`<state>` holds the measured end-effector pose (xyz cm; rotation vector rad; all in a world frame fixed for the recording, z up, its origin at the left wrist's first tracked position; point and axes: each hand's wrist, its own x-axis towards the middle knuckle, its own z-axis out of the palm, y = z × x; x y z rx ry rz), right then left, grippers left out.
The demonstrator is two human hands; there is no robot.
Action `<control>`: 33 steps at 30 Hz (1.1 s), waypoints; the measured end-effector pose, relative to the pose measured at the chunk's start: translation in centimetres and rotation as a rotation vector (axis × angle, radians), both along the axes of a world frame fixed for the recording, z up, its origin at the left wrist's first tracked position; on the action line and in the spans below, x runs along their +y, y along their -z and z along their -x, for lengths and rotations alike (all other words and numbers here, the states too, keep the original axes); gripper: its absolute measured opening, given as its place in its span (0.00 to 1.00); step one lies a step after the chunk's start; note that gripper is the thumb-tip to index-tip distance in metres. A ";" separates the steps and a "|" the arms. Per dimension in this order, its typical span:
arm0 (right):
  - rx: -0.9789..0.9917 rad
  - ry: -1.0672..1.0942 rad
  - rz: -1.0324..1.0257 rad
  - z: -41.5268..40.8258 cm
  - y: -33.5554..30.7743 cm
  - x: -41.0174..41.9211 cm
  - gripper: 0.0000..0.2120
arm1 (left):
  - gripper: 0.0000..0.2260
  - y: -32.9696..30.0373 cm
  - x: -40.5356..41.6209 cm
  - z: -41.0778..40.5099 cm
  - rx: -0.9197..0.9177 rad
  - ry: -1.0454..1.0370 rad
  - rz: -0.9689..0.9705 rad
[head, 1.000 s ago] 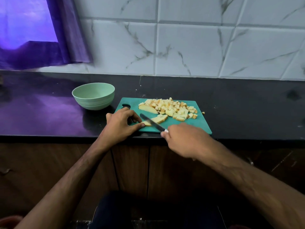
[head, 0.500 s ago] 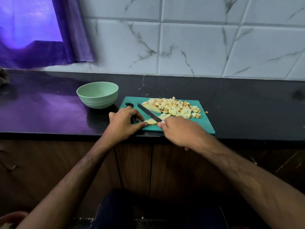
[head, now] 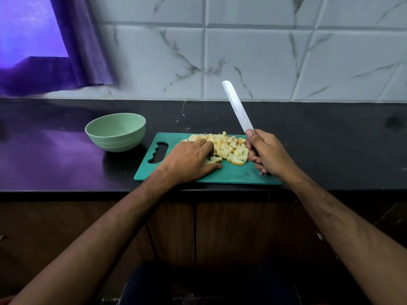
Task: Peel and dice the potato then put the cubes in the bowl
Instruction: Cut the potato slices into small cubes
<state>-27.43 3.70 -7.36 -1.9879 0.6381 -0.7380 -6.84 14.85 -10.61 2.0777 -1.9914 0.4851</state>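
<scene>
Marbled tiles back a dark worktop (head: 308, 137). Left hand (head: 189, 159) lies flat, fingers straight, on the potato cubes (head: 229, 148) heaped on a green cutting board (head: 231, 175). Right hand (head: 268, 154) grips a knife (head: 236, 106), blade raised. Beside the board's left end sits a pale green bowl (head: 115, 132).

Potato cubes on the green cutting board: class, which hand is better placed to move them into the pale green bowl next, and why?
Probably the left hand: it lies on the yellow potato cubes on the green cutting board, on the side of the pale green bowl. The right hand grips the steel knife.
</scene>
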 end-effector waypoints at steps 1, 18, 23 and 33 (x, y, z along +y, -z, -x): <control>-0.008 0.006 0.002 0.0 0.4 -0.3 0.19 | 0.23 -0.1 -0.3 -0.2 -0.017 0.006 -0.011; 0.038 -0.102 -0.060 -0.1 1.8 -2.0 0.19 | 0.11 -1.3 -0.3 -6.0 0.190 0.028 0.184; 0.410 -0.279 0.314 1.1 -0.5 -2.3 0.21 | 0.07 -1.6 1.3 -7.9 0.099 0.020 0.033; 0.892 -0.283 1.010 1.0 -1.6 -0.4 0.18 | 0.05 -2.0 2.3 -7.5 0.068 -0.083 0.195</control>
